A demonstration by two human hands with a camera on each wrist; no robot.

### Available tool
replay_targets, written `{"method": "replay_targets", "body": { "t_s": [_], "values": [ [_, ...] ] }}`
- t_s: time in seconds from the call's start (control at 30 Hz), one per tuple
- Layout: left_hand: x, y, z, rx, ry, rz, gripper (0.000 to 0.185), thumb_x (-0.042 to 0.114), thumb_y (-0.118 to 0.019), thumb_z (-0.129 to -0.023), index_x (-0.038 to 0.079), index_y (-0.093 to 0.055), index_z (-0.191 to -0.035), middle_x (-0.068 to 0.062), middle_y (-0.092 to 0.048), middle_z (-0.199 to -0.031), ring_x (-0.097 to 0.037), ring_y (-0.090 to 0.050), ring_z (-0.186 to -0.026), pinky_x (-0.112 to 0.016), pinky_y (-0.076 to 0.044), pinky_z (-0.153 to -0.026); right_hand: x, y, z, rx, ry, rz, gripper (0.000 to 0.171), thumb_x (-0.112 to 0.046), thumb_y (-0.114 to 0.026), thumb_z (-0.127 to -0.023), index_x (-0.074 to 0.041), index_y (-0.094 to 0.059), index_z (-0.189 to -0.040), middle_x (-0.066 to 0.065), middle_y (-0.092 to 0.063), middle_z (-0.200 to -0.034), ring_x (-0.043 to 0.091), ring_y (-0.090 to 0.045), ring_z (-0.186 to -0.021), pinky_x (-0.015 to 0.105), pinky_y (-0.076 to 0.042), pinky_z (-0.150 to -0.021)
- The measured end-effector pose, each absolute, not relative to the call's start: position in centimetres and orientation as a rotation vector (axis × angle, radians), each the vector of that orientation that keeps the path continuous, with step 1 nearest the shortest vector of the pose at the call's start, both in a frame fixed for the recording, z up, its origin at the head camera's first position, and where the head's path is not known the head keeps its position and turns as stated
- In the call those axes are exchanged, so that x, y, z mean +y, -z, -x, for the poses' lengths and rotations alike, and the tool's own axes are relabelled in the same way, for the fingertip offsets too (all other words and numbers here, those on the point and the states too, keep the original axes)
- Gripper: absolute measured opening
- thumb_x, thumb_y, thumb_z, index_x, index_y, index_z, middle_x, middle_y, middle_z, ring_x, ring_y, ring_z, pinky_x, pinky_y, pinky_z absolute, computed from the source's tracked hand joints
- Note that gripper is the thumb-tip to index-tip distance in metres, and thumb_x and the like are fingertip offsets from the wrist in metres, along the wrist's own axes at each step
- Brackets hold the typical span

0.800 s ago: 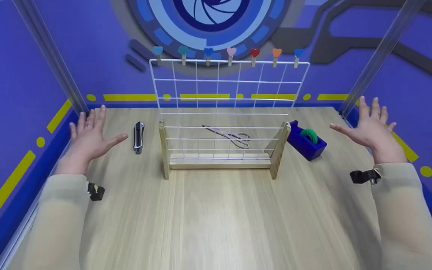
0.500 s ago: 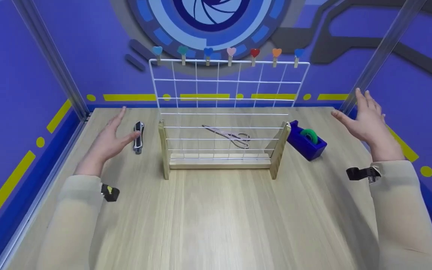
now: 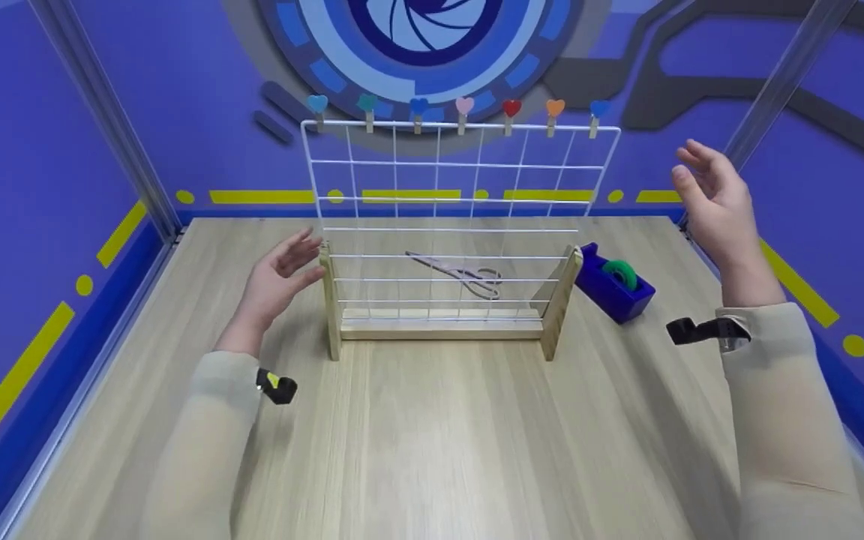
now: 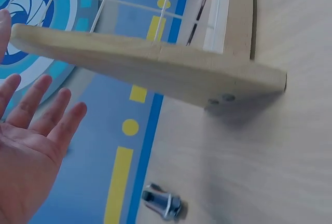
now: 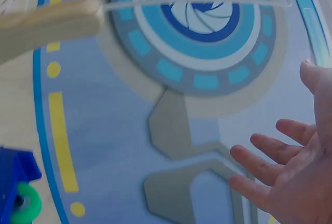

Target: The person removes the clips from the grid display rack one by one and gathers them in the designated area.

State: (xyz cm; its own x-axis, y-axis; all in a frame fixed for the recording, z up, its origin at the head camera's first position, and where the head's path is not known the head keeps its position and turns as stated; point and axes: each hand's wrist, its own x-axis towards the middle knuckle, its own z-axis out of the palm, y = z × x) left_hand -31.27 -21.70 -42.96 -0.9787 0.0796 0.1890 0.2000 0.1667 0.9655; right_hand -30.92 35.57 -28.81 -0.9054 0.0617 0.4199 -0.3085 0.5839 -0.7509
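Both hands are released, holding nothing. The left hand [image 3: 276, 271] hovers just beside the left wooden foot of the wire rack [image 3: 462, 225]. The right hand [image 3: 711, 196] is raised above the blue tape dispenser [image 3: 612, 281], which holds a green roll [image 3: 619, 271].

White wire grid rack [image 3: 451, 225] stands upright mid-table on wooden end feet — seven heart clips along its top.

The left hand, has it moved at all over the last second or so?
Yes. The left hand has moved rightwards across the table, from near the left edge to just beside the wooden rack's left post, now covering the spot where the utility knife lay.
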Motion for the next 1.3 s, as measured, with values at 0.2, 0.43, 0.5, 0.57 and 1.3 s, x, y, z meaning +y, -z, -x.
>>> {"method": "replay_targets", "body": {
  "t_s": [0.2,0.43,0.5,0.57,1.3],
  "values": [
    [-20.6,43.7,31.8,-2.298,1.999,0.263,0.071,0.017,-0.072,-0.098,0.016,-0.038,-0.16,-0.017,-0.051,-0.156,-0.028,-0.052,-0.141,-0.015,-0.054,-0.099,33.4,27.2,30.9,-2.158,-1.647,-0.264,0.05,-0.036,-0.059,-0.105,-0.019,-0.049,-0.15,0.001,-0.059,-0.147,0.012,-0.06,-0.128,0.046,-0.041,-0.123],
    [-20.1,44.2,31.9,-2.237,2.068,0.282,0.066,0.022,-0.07,-0.099,0.015,-0.041,-0.158,-0.011,-0.059,-0.15,-0.007,-0.062,-0.124,-0.018,-0.057,-0.096,30.7,25.1,31.1,-1.833,-2.144,-0.395,0.043,-0.025,-0.069,-0.1,-0.01,-0.059,-0.138,0.007,-0.068,-0.134,0.023,-0.064,-0.124,0.032,-0.052,-0.108],
    [-20.0,44.4,31.9,-2.219,2.078,0.275,0.062,0.022,-0.068,-0.1,0.014,-0.043,-0.157,-0.011,-0.061,-0.147,-0.005,-0.065,-0.121,-0.019,-0.057,-0.096,29.9,24.5,31.2,-1.801,-2.218,-0.437,0.042,-0.023,-0.07,-0.099,-0.007,-0.06,-0.136,0.008,-0.07,-0.131,0.024,-0.065,-0.122,0.031,-0.055,-0.1],
    [-19.9,44.6,31.9,-2.195,2.095,0.26,0.058,0.021,-0.067,-0.101,0.014,-0.046,-0.155,-0.012,-0.063,-0.144,-0.006,-0.066,-0.119,-0.02,-0.058,-0.096,29.2,23.9,31.4,-1.788,-2.26,-0.461,0.041,-0.021,-0.071,-0.098,-0.005,-0.06,-0.135,0.008,-0.072,-0.127,0.024,-0.065,-0.12,0.032,-0.055,-0.099],
    [-19.6,45.4,31.9,-2.177,2.092,0.199,0.056,0.023,-0.066,-0.101,0.014,-0.048,-0.153,-0.02,-0.058,-0.147,-0.001,-0.066,-0.115,-0.019,-0.057,-0.098,26.2,22.1,33.4,-1.872,-2.25,-0.326,0.028,-0.018,-0.083,-0.088,-0.001,-0.077,-0.109,0.003,-0.076,-0.089,0.014,-0.068,-0.079,0.021,-0.06,-0.075]
  ]
}}
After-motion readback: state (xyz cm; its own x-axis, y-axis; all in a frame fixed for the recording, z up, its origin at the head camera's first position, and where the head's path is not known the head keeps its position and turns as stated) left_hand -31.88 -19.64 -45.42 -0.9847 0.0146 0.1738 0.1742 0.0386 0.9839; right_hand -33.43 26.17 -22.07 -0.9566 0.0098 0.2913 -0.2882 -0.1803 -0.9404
